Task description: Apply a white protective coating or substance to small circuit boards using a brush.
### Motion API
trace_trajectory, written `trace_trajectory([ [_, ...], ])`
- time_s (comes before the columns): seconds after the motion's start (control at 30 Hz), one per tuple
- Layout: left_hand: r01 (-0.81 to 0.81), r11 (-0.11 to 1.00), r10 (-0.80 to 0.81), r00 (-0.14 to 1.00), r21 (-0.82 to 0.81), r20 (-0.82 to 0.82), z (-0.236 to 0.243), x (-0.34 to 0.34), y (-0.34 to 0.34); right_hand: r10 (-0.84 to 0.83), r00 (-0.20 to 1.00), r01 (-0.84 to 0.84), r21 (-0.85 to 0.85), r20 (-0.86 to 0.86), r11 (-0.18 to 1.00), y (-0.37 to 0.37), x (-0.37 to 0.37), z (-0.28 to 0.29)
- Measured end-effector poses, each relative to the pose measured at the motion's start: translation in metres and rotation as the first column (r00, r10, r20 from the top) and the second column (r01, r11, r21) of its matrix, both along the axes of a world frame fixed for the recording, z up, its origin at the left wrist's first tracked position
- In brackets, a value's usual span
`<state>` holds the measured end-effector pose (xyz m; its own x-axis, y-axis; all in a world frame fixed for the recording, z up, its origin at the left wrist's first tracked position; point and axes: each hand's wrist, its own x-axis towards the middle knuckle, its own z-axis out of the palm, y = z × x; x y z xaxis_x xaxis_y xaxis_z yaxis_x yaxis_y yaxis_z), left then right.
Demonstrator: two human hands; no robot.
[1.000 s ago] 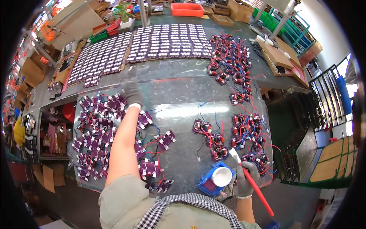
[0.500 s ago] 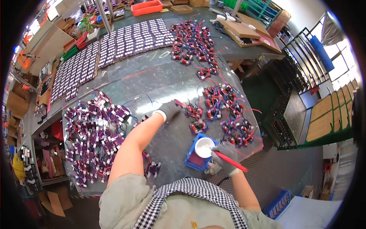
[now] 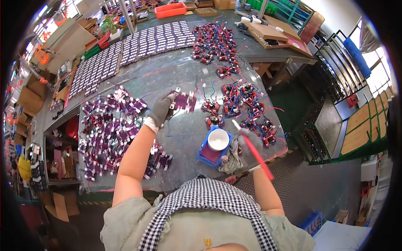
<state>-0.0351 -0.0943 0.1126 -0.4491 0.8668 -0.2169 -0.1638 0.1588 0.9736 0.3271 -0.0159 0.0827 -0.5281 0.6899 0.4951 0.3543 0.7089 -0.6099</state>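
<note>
In its grey glove, my left hand [image 3: 161, 109] grips a purple circuit board [image 3: 183, 101] with white connectors, held above the table between two piles. My right hand [image 3: 251, 142], gloved as well, is closed around a long red-handled brush [image 3: 258, 157] with a pale tip, beside a white cup [image 3: 218, 139]. The cup has white stuff in it and stands in a small blue tray [image 3: 203, 157]. A crumpled rag [image 3: 231, 160] lies against the tray. Past the cup are boards with red and black parts and loose wires [image 3: 245, 100].
A big pile of purple boards [image 3: 111, 134] covers the table's left side. Rows of flat boards [image 3: 157, 39] line the far side, near an orange bin [image 3: 170, 10]. Cardboard boxes [image 3: 268, 33] stand at the far right. A green-framed rack [image 3: 360, 129] is right of the table.
My left hand has moved left and back from the red-part boards and now holds a purple board up. My right hand has drawn the brush out of the cup, to its right.
</note>
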Motion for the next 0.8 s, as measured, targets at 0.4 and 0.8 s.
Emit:
trace_trajectory([
  [0.4,0.404,0.91,-0.408,0.839,-0.09,-0.359,0.097,0.097,-0.08,0.409,0.798,-0.597,-0.485,-0.443,0.639,-0.007,-0.035,0.146],
  [0.8,0.295,0.956,-0.288,0.941,0.01,-0.175,0.096,0.099,-0.103,0.51,0.758,-0.65,-0.539,-0.407,0.536,0.004,-0.022,0.145],
])
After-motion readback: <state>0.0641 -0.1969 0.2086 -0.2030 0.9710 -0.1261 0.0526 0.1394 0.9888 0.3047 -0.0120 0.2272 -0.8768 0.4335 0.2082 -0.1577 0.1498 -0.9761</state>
